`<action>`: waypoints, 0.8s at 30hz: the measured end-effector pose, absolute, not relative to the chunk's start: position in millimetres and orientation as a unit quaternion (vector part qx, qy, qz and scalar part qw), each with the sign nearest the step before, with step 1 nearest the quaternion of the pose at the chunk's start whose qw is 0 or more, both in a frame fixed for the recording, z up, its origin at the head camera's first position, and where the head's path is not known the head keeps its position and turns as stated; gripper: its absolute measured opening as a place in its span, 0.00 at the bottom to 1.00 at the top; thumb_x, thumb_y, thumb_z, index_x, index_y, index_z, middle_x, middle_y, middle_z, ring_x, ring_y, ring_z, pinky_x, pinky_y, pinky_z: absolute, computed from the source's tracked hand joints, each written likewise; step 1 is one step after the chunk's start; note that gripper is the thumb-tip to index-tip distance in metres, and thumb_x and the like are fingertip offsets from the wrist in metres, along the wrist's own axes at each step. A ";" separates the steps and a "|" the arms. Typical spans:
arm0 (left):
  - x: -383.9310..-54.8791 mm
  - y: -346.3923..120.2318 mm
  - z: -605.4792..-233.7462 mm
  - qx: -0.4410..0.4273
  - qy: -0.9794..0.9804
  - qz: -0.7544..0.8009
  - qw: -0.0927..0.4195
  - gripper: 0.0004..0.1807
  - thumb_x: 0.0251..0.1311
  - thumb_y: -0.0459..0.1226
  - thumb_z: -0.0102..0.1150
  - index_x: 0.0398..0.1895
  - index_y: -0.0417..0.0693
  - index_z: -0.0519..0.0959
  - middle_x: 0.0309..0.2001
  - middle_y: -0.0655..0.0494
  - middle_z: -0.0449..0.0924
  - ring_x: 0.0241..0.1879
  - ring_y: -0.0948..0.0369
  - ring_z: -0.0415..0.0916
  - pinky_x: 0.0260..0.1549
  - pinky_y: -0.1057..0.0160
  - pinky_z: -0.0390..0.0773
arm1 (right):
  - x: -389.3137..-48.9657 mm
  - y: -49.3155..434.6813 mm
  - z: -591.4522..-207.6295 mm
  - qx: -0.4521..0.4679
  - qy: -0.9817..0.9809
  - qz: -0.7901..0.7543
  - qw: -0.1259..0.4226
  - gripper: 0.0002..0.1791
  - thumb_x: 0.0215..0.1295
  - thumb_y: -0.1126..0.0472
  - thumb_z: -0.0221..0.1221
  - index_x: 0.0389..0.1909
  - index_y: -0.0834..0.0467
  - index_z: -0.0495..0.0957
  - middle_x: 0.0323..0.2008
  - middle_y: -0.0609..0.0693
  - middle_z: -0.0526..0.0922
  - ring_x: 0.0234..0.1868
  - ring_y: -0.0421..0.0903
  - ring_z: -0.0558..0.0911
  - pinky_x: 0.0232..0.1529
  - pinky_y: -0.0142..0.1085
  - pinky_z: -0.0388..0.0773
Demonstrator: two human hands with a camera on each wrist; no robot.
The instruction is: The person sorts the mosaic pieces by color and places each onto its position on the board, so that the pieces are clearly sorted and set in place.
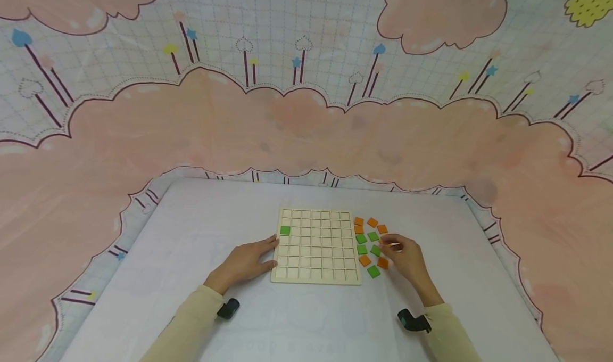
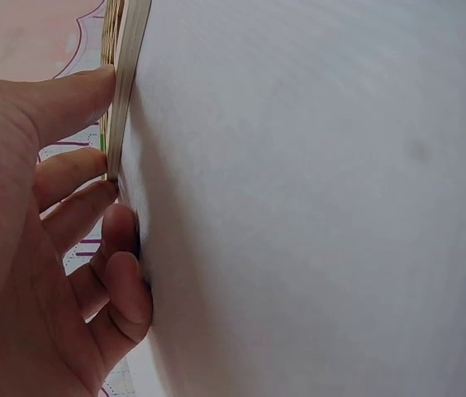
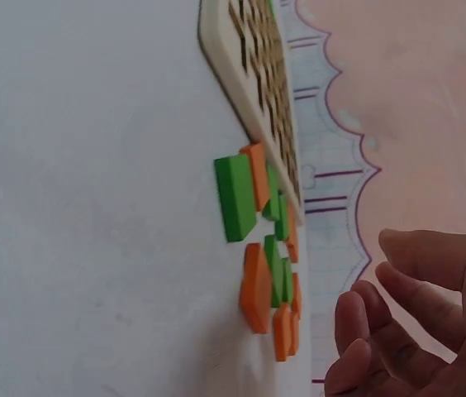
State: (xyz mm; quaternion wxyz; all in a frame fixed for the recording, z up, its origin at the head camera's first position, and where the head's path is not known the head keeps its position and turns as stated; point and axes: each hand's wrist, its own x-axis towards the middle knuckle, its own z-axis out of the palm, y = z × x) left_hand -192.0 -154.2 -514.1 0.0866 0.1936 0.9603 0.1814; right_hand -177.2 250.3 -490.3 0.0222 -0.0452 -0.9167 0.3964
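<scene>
A pale wooden grid board [image 1: 316, 248] lies flat on the white table, with one green tile [image 1: 285, 230] in a cell of its left column. My left hand [image 1: 244, 263] touches the board's left edge with its thumb and fingertips, the fingers spread. Beside the board's right edge, loose green and orange square tiles lie scattered, among them a green tile [image 3: 235, 198] and an orange tile [image 3: 255, 289]. Over the right side of these tiles hovers my right hand [image 1: 404, 255], its fingers loosely bent. No tile shows between thumb and fingers in the right wrist view.
A white cloth covers the table [image 1: 306, 319]. Behind and around it hangs a patterned curtain [image 1: 306, 133] with pink clouds. Dark wrist cameras [image 1: 414, 320] sit below both wrists, near the cream sleeves [image 1: 450, 330].
</scene>
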 end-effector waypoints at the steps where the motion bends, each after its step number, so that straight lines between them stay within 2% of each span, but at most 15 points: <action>1: -192.3 -154.1 -513.9 0.193 0.960 0.181 0.088 0.34 0.62 0.52 0.62 0.71 0.57 0.68 0.74 0.61 0.62 0.69 0.49 0.68 0.66 0.46 0.70 | -177.5 250.8 -490.9 -0.050 -0.917 0.395 0.018 0.16 0.66 0.58 0.63 0.52 0.60 0.81 0.49 0.59 0.84 0.48 0.53 0.82 0.42 0.38 0.82; 5: -192.7 -154.0 -512.7 0.191 0.960 0.184 0.092 0.34 0.63 0.52 0.62 0.71 0.57 0.68 0.74 0.62 0.62 0.69 0.49 0.67 0.67 0.46 0.70 | -180.0 252.5 -495.3 -0.070 -0.918 0.390 -0.002 0.16 0.65 0.59 0.63 0.51 0.61 0.82 0.48 0.58 0.84 0.46 0.52 0.82 0.40 0.36 0.81; 13: -193.5 -154.3 -512.8 0.192 0.960 0.182 0.090 0.34 0.63 0.52 0.61 0.71 0.57 0.68 0.74 0.62 0.62 0.70 0.50 0.67 0.67 0.47 0.70 | -183.0 253.7 -501.3 -0.080 -0.922 0.379 -0.017 0.17 0.63 0.59 0.63 0.50 0.63 0.82 0.47 0.59 0.85 0.46 0.53 0.83 0.45 0.44 0.82; 17: -193.0 -154.4 -512.0 0.189 0.960 0.185 0.095 0.34 0.63 0.52 0.62 0.71 0.57 0.68 0.74 0.62 0.62 0.70 0.50 0.67 0.67 0.47 0.69 | -184.4 255.2 -505.5 -0.083 -0.927 0.364 -0.021 0.17 0.62 0.58 0.64 0.47 0.63 0.84 0.41 0.56 0.86 0.43 0.51 0.82 0.40 0.39 0.80; 21: -192.6 -153.9 -511.9 0.188 0.960 0.185 0.097 0.34 0.62 0.52 0.62 0.71 0.57 0.68 0.74 0.63 0.62 0.70 0.50 0.67 0.67 0.47 0.69 | -185.7 256.1 -508.6 -0.092 -0.929 0.359 -0.024 0.16 0.59 0.58 0.66 0.45 0.63 0.85 0.35 0.53 0.84 0.38 0.48 0.79 0.35 0.33 0.73; 24: -192.7 -153.9 -512.2 0.189 0.960 0.183 0.092 0.34 0.62 0.52 0.62 0.71 0.57 0.68 0.74 0.63 0.62 0.69 0.50 0.68 0.67 0.47 0.70 | -186.9 255.6 -510.2 -0.097 -0.929 0.355 -0.029 0.17 0.58 0.57 0.66 0.46 0.63 0.85 0.33 0.52 0.82 0.36 0.47 0.76 0.33 0.31 0.70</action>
